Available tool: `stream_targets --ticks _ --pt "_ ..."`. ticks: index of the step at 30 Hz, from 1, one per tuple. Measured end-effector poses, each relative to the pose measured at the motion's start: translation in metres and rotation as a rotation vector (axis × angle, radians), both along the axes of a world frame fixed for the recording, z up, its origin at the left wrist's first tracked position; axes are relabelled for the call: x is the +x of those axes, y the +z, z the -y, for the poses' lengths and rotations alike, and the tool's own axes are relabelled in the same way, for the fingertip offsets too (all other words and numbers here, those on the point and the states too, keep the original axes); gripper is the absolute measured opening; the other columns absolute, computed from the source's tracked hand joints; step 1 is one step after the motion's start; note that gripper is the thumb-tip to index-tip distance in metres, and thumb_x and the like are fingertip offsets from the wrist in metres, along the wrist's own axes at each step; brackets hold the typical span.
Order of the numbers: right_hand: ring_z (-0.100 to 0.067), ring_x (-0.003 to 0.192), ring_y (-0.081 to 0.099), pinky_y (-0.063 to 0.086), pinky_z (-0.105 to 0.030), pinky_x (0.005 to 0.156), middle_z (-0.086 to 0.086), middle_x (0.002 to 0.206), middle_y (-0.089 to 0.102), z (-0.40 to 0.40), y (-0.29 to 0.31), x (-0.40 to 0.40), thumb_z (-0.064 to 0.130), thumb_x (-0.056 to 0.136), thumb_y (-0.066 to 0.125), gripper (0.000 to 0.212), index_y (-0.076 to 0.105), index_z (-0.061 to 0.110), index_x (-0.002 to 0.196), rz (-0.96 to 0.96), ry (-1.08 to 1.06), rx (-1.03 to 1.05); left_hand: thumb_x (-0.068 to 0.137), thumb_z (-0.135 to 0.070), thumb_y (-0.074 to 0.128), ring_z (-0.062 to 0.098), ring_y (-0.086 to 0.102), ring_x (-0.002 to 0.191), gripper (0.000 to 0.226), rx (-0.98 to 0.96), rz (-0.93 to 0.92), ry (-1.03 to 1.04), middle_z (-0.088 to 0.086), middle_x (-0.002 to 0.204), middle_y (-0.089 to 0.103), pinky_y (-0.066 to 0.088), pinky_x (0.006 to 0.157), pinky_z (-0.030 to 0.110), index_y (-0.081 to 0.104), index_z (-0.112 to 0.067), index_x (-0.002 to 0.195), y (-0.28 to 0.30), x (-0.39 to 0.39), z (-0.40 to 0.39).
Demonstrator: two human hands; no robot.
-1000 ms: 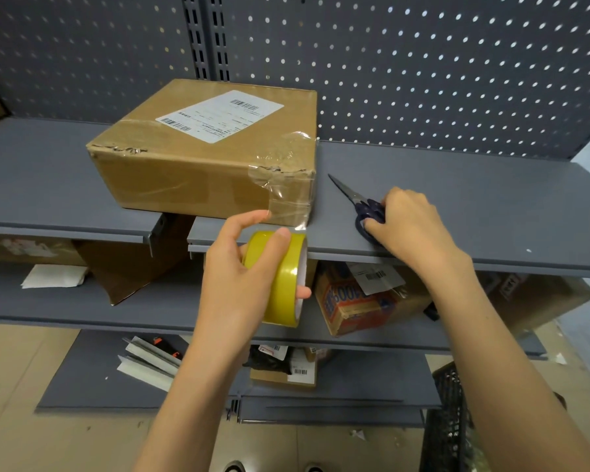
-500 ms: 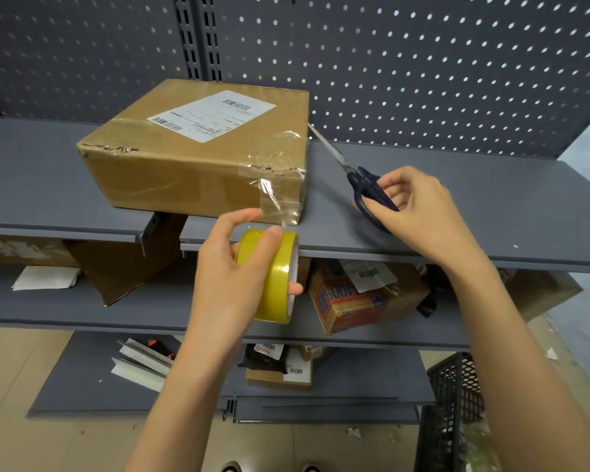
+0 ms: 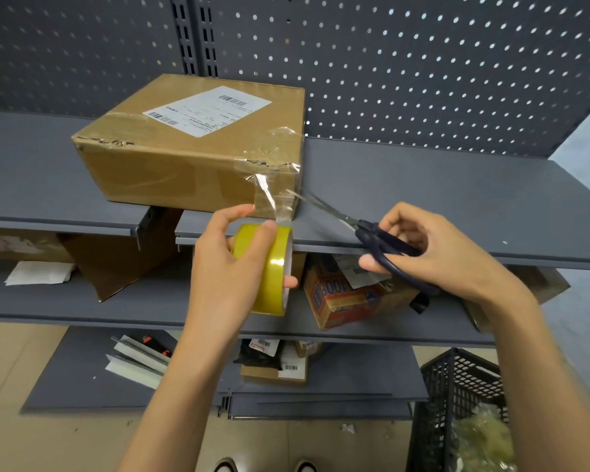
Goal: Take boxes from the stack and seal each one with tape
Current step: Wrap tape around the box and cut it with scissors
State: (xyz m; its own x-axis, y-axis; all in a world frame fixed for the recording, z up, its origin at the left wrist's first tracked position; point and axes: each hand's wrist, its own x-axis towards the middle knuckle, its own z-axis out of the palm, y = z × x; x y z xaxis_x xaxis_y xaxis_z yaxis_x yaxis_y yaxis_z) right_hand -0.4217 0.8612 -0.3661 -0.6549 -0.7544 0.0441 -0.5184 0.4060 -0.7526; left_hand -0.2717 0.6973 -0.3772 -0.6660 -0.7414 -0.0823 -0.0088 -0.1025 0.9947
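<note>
A brown cardboard box (image 3: 171,165) with a white shipping label lies on the top grey shelf (image 3: 440,199). Clear tape (image 3: 269,195) runs from its right front corner down to a yellow tape roll (image 3: 273,270), which my left hand (image 3: 225,270) grips just below the shelf's front edge. My right hand (image 3: 433,253) holds dark-handled scissors (image 3: 378,240). Their blades point left at the stretched tape, beside the box's lower right corner.
On the lower shelf lie an orange printed carton (image 3: 344,298), a brown cardboard piece (image 3: 116,264) and white paper (image 3: 38,272). Small parcels sit on the bottom shelf. A black mesh crate (image 3: 457,396) stands on the floor at right. Perforated panel behind.
My right hand picked the scissors up off the shelf, lifted them, then brought the blades down and left to the stretched tape. My left hand kept hold of the roll.
</note>
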Motion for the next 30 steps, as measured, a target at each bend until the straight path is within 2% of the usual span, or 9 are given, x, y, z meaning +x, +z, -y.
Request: stream_targets --ticks 3,10,15,21,26,30 --pt "-0.024 0.073 0.063 0.051 -0.044 0.068 0.003 0.073 0.065 0.004 -0.003 -0.001 0.067 0.049 0.078 0.061 0.058 0.022 0.085 0.021 0.038 0.064 0.092 -0.020 0.061 0.019 0.065 0.043 0.029 -0.001 0.003 0.000 0.006 0.083 0.061 0.049 0.040 0.022 0.054 -0.026 0.119 0.000 -0.001 0.000" --pt "-0.005 0.065 0.055 0.043 -0.022 0.066 0.013 0.068 0.059 0.015 -0.005 -0.001 0.059 0.053 0.076 0.058 0.060 0.014 0.086 0.122 0.095 0.043 0.092 -0.020 0.061 0.020 0.065 0.043 0.028 -0.007 0.010 -0.005 0.006 0.081 0.062 0.050 0.041 0.023 0.053 -0.026 0.119 0.000 -0.001 0.000" --pt "-0.007 0.066 0.055 0.043 -0.027 0.069 0.007 0.070 0.061 0.027 -0.003 -0.003 0.063 0.049 0.075 0.065 0.064 0.012 0.088 0.157 0.113 0.043 0.092 -0.019 0.061 0.019 0.065 0.042 0.028 -0.007 0.017 -0.009 0.003 0.080 0.062 0.049 0.040 0.021 0.055 -0.023 0.119 0.000 -0.001 0.001" --pt "-0.017 0.069 0.055 0.041 -0.032 0.070 -0.006 0.075 0.063 0.035 -0.001 -0.004 0.062 0.048 0.075 0.069 0.066 0.008 0.090 0.193 0.130 0.039 0.092 -0.021 0.061 0.020 0.065 0.044 0.027 -0.009 0.025 -0.018 0.010 0.092 0.064 0.050 0.041 0.023 0.055 -0.023 0.118 0.000 -0.002 0.004" --pt "-0.015 0.065 0.055 0.041 -0.032 0.067 -0.005 0.072 0.064 0.034 -0.001 -0.006 0.057 0.048 0.076 0.069 0.066 0.004 0.090 0.208 0.136 0.036 0.092 -0.020 0.061 0.018 0.065 0.043 0.028 -0.002 0.026 -0.030 0.009 0.090 0.063 0.049 0.040 0.022 0.054 -0.023 0.118 0.000 -0.002 0.004" --pt "-0.008 0.059 0.054 0.041 -0.028 0.066 0.005 0.063 0.063 0.034 0.002 -0.008 0.052 0.051 0.077 0.062 0.067 0.004 0.088 0.173 0.128 0.045 0.092 -0.021 0.061 0.018 0.065 0.043 0.030 -0.011 0.031 -0.022 0.007 0.087 0.064 0.049 0.040 0.021 0.055 -0.021 0.121 -0.001 -0.001 0.005"
